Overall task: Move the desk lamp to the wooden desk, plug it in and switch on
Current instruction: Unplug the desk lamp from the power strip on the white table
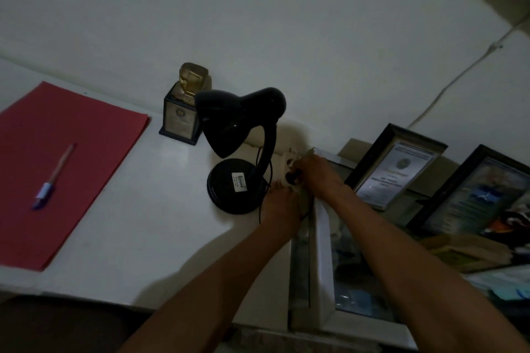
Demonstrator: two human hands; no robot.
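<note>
Your right hand (317,178) is gripping the black plug (293,178) at a white socket strip (286,165); your left hand (279,206) is steadying the strip beside the unlit desk lamp (238,137).

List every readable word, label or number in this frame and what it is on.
White sticker on the desk lamp base: print too blurred to read.
Trophy plaque: unreadable.
Two framed certificates: text too small and blurred.
Nothing else carries text.
</note>
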